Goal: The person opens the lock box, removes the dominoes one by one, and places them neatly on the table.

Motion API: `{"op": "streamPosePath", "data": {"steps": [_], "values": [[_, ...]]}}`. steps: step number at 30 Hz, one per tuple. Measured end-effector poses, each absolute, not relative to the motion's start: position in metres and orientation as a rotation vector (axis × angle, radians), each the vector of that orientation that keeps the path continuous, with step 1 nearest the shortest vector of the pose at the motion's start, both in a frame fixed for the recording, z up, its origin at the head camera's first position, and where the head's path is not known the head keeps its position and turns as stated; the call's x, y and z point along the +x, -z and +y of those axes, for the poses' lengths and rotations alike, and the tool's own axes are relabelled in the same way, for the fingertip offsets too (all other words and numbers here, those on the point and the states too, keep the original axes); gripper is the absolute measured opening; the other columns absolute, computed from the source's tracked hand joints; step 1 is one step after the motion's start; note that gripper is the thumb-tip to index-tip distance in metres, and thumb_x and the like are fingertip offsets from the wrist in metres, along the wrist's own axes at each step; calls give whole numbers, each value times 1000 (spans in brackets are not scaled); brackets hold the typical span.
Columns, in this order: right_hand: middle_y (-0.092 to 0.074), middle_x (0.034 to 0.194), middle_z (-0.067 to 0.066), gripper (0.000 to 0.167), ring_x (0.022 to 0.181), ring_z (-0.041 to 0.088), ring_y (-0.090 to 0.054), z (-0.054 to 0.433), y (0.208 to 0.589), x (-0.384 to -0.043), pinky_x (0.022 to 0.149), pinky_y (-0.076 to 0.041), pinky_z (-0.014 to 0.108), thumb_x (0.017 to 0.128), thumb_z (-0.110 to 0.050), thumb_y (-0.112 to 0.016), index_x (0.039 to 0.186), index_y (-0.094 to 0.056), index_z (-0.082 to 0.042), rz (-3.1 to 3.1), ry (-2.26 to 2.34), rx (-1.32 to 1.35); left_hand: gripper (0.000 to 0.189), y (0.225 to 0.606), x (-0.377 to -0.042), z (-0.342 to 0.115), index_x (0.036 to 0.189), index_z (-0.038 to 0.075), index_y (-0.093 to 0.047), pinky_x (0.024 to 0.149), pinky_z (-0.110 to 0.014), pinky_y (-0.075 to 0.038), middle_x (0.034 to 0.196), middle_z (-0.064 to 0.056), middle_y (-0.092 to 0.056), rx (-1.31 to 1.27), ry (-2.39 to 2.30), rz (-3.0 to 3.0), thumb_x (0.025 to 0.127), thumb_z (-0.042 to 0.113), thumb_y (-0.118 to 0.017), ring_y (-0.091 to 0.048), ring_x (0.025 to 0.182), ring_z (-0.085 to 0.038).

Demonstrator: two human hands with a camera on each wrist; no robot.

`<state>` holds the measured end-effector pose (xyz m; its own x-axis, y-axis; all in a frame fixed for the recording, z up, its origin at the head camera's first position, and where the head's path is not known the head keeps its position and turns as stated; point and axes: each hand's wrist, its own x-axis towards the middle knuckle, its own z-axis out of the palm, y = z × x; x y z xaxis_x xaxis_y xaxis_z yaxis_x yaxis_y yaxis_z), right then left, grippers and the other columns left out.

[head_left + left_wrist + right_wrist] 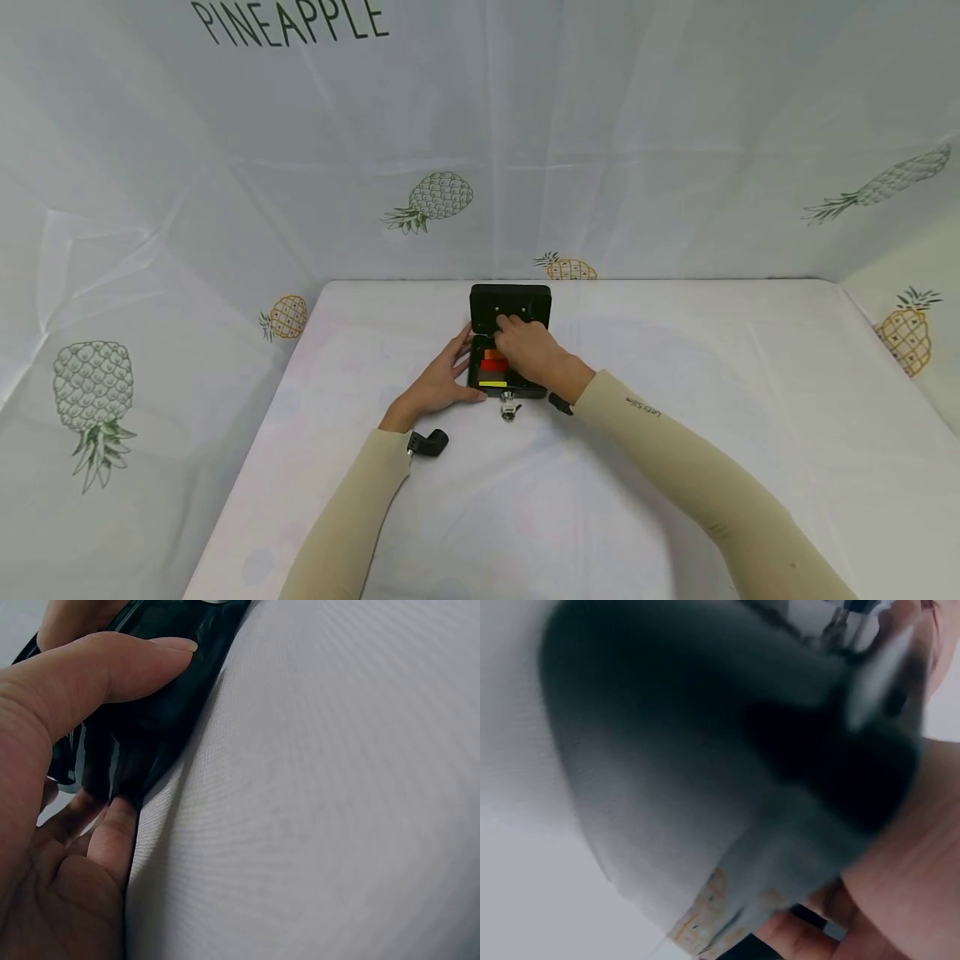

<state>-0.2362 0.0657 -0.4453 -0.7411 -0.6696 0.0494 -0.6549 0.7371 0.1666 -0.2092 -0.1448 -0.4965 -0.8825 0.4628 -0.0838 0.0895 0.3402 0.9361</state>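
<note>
A small black box [543,390] stands at the far middle of the table with its lid [512,294] raised. Inside its left part show orange, red [492,365], brown and yellow strips. My left hand [435,382] grips the box's left side, thumb at the front corner and fingers along the side; the thumb [142,669] lies against the black wall in the left wrist view. My right hand [531,348] reaches over the box's right part, fingers before the raised lid; I cannot tell whether it holds anything. In front hangs a silver lock with keys [509,407].
White cloth covers the table [480,517], with its back edge just behind the box. Pineapple-print curtains [637,150] hang behind and at the sides. A dark camera mount [429,443] sticks out from the left wrist. A dark blurred shape blocks much of the right wrist view.
</note>
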Motion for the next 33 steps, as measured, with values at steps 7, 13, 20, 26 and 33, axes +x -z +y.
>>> {"op": "streamPosePath", "data": {"steps": [7,13,20,26,33], "values": [[-67,120,14,27,100,24,-67,71,449,-237,77,-68,36,93,-20,-83,113,-79,-2,-2827,197,1082,125,497,-208,-145,172,23,-5,128,-41,-34,174,-14,-20,484,-1547,2281,83,-2,-89,-23,161,-29],[-68,126,16,33,103,26,-68,75,447,-236,80,-68,37,91,-21,-85,115,-78,1,-2802,192,1068,126,498,-209,-145,172,24,-4,128,-39,-34,174,-13,-19,478,-1545,2279,82,-2,-89,-23,161,-28],[-66,134,18,38,118,33,-69,80,437,-231,82,-69,41,89,-22,-87,117,-77,3,-2817,150,1053,126,495,-207,-144,172,22,-5,129,-41,-34,173,-15,-21,503,-1571,2272,82,-4,-88,-24,161,-30],[-65,114,14,28,102,26,-67,89,431,-226,76,-69,36,90,-20,-86,108,-76,0,-2764,140,1063,126,494,-207,-143,172,23,-5,128,-38,-34,173,-14,-22,492,-1567,2282,81,-5,-88,-24,161,-29],[-66,114,12,25,95,23,-66,99,428,-223,72,-67,33,91,-20,-85,108,-78,-3,-2734,139,1058,126,495,-207,-144,172,23,-5,128,-37,-35,173,-13,-22,481,-1548,2302,82,-4,-88,-24,161,-29]]}}
